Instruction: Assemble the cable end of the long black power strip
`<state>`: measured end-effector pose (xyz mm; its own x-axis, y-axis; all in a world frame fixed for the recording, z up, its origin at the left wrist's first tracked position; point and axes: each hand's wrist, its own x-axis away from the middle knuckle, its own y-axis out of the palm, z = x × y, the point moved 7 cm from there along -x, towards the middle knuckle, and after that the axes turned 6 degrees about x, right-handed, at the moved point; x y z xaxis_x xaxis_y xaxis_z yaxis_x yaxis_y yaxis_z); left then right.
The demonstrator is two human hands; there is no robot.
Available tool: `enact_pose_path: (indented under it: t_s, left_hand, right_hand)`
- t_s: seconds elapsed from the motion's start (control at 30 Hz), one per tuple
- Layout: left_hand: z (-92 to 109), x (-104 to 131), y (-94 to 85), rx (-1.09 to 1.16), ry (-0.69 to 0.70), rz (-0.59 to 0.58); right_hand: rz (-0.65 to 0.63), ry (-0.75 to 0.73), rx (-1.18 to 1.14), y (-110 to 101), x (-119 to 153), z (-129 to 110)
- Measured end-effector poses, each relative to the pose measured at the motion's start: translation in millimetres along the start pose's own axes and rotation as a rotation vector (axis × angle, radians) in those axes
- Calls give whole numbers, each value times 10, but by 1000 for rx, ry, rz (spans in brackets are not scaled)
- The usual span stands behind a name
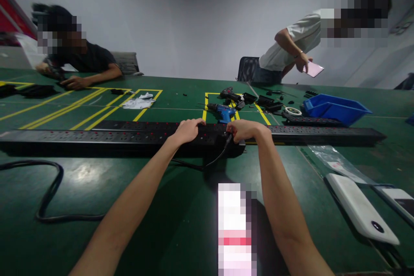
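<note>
We are seeing the right hand's fingers curling tightly around what appears to be the plug end of a thin black cable (223,153), while the left hand (187,130) is resting with fingers extended on the top of a black power strip (139,138). The strip is lying directly beneath both hands, its long axis running left to right across the person's front; the right hand (242,130) is sitting nearer its right end, the left hand farther inboard. Behind it, a second black strip (323,133) is stretching right, and a blue drill (223,112) is lying just beyond. Two co-workers are occupying the far side of the green table (181,207). The curled fingers are hiding the plug's contact with the strip, the left forearm is covering part of the cabling, and the frame's edge is cutting off the strip's left end.
</note>
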<state>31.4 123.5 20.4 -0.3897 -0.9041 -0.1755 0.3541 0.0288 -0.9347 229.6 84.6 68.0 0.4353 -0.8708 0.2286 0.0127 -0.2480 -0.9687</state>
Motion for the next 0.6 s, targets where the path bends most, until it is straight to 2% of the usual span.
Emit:
enact_pose_path:
  t_s: [0.17,0.27,0.33,0.47,0.6]
  left_hand:
    - [-3,4,4,-1,17,3]
    - [0,5,4,10,37,8]
    - [2,8,-2,14,41,14]
    - [17,17,-10,13,48,20]
    - [19,19,-9,20,53,22]
  right_hand:
    - [-26,-9,-65,-53,86,6]
    - [10,-5,-85,-84,77,88]
    - [97,14,-97,-123,46,191]
    - [371,87,-129,-199,-3,469]
    - [553,237,-122,-104,-14,791]
